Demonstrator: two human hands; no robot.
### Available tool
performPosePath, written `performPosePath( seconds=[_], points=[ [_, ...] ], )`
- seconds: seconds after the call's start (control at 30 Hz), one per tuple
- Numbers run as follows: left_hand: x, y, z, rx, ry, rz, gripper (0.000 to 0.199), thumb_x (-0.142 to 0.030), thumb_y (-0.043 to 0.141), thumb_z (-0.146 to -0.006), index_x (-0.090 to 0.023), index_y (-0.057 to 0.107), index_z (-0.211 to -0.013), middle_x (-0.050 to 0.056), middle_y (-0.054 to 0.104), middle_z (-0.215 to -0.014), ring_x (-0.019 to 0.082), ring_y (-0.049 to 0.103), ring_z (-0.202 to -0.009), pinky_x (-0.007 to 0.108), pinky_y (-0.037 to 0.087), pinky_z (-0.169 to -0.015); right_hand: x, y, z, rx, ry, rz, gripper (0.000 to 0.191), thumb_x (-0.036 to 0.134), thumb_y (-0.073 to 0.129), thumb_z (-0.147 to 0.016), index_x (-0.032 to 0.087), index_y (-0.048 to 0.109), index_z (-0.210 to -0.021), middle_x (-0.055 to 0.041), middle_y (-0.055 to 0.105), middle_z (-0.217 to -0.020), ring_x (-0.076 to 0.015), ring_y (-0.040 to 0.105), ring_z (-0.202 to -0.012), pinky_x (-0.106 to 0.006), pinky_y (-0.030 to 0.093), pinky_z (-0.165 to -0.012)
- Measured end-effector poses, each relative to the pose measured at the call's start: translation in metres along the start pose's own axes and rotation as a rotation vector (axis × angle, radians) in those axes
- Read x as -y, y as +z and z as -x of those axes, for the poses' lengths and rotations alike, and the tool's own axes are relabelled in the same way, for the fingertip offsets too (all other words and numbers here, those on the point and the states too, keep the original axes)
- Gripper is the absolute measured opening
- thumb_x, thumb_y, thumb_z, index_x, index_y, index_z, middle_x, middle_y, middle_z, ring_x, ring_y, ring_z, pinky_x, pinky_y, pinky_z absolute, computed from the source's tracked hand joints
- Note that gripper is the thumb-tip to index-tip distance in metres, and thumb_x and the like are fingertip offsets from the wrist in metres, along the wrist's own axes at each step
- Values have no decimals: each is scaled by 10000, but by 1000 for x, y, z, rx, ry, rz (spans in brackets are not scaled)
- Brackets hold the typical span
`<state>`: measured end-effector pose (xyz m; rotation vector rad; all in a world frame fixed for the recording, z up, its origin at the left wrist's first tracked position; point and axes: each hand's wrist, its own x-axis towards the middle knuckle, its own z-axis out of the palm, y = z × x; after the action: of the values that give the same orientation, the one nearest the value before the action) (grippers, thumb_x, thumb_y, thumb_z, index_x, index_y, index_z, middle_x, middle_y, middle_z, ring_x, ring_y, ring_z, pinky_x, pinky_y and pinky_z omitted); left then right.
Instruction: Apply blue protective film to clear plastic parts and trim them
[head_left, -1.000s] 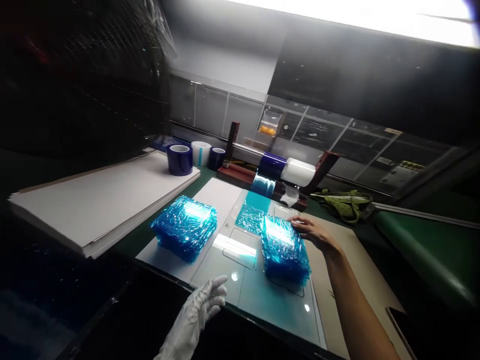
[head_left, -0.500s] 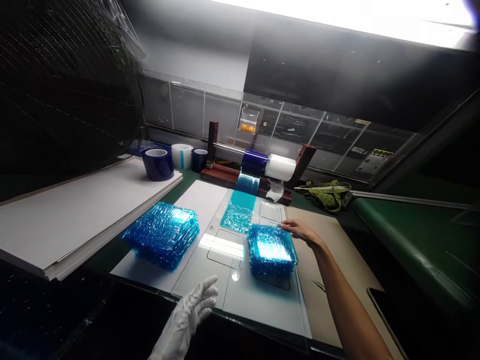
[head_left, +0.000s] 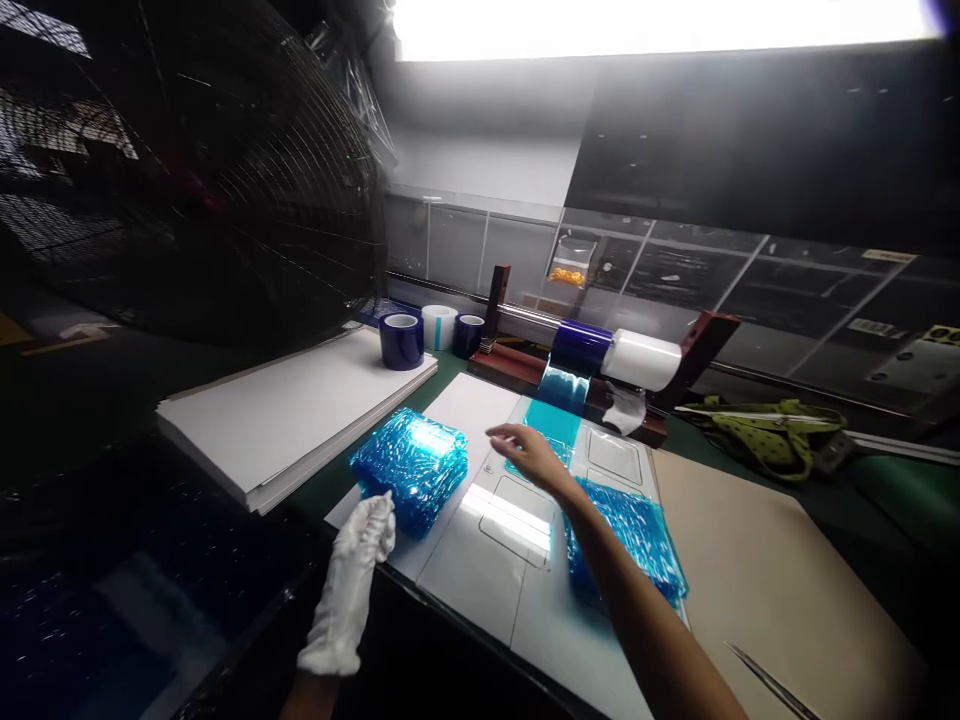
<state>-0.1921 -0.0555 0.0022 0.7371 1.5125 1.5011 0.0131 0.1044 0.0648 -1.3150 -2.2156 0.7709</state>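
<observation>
My left hand, in a white glove, is at the near corner of the left stack of blue film-covered pieces. Its fingers are curled together; whether a film edge is between them is hidden. My bare right hand hovers between the two stacks with fingers stretched to the left, holding nothing visible. Below it a strip of blue film runs down from a dark blue roll. My right forearm partly covers the right stack of blue film-covered pieces, which lies on a sheet with rectangular outlines.
A white roll shares the bar of a dark red stand. Tape rolls stand beside and on a pile of white boards. Tweezers lie on brown board. A large fan and green pouch flank the bench.
The view has turned left. My right hand has left the right stack and moved left across the film strip. My left hand has come up to the left stack, its fingers now curled.
</observation>
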Motion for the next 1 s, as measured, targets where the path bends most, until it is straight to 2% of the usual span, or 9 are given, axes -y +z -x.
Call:
performPosePath(
  seconds=[0.1,0.2,0.33,0.5,0.63,0.7,0.77,0.9,1.0],
  points=[
    [-6,7,-13,43,21,-32,328,-535,585,-798,-213,530,-829,-59,514,-699,91,440,-610,225,394,-623,28,32,-34,35,12,62,296,360,560,-926,171,585,-1153,-66,619,-1151,-189,623,-973,-411,522,-848],
    [-6,16,-20,33,16,-54,340,-515,639,-761,-211,494,-808,-74,497,-647,90,453,-585,231,393,-622,39,50,-49,45,35,128,297,362,562,-923,179,585,-1156,-68,605,-1179,-199,614,-995,-410,520,-852],
    [-5,23,-22,-16,13,-22,411,-534,680,-705,-208,469,-841,-80,497,-649,86,471,-565,230,410,-606,44,56,-47,-3,47,166,277,370,579,-909,180,605,-1108,-70,598,-1190,-210,587,-1048,-436,488,-898],
    [0,23,-24,-44,10,35,475,-550,699,-668,-195,484,-901,-38,557,-763,110,561,-643,251,464,-643,63,52,-33,-153,7,69,301,414,679,-807,186,647,-1001,-139,550,-1210,-303,504,-1157,-456,438,-919],
    [6,16,-24,-13,8,71,618,-575,707,-635,-191,494,-1071,8,612,-856,165,617,-738,339,514,-768,84,53,-12,-158,-86,-84,272,375,637,-836,237,578,-1063,-66,651,-1003,-231,629,-896,-392,500,-779],
    [5,8,-17,-38,13,52,643,-592,722,-608,-188,520,-1067,42,626,-912,211,630,-830,387,506,-836,89,51,5,-149,-114,-161,271,340,591,-870,237,515,-1108,-23,674,-869,-186,642,-743,-339,519,-690],
    [-1,-1,-3,-95,19,17,626,-603,713,-627,-210,540,-1082,70,618,-1020,260,607,-982,432,470,-920,86,42,27,-163,-134,-245,336,302,576,-883,228,445,-1184,-16,678,-858,-165,639,-699,-303,524,-649],
    [-14,-5,31,-182,108,-79,562,-616,556,-785,-297,479,-1241,64,539,-1236,278,503,-1197,471,408,-1028,60,7,74,-182,-211,-312,283,290,603,-877,247,528,-1146,-27,676,-936,-174,653,-807,-301,534,-709],
    [-9,14,44,-50,221,-144,561,-588,434,-866,-334,392,-1364,67,453,-1405,277,480,-1263,453,479,-986,25,-3,104,-128,-225,-176,202,322,586,-894,270,593,-1089,-30,676,-986,-192,655,-888,-326,532,-773]
  ],
)
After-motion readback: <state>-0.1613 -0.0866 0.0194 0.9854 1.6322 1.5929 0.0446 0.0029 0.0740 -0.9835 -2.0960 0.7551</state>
